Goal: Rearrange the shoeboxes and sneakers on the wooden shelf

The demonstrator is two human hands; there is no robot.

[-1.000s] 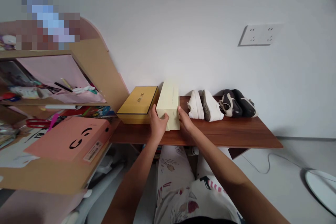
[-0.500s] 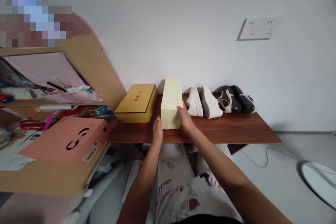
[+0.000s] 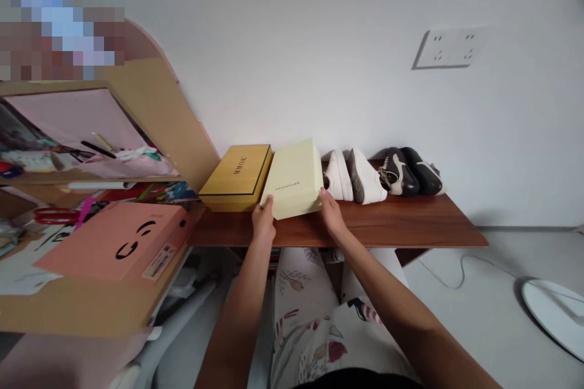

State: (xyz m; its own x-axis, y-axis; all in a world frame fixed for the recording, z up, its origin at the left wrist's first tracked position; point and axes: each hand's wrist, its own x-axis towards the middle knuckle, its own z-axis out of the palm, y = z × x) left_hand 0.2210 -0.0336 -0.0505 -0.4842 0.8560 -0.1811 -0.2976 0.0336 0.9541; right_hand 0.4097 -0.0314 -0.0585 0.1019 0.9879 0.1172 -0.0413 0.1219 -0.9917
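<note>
Brown worktop (image 3: 387, 230) abuts the pale wall (image 3: 292, 42). I hold the cream box (image 3: 293, 171) tilted between the yellow box (image 3: 235, 171) at nine o'clock and white shoes (image 3: 367, 180) at three, left hand (image 3: 263, 220) and right hand (image 3: 333, 214) pinching its near corners, probably for balanced support.

Shelf (image 3: 387, 225) with yellow box (image 3: 235, 173), white sneakers (image 3: 356, 177), black shoes (image 3: 413, 174).

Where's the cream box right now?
The cream box is near the middle of the head view, held in the left hand and right hand, between the yellow box on the left and white shoes on the right.
</note>
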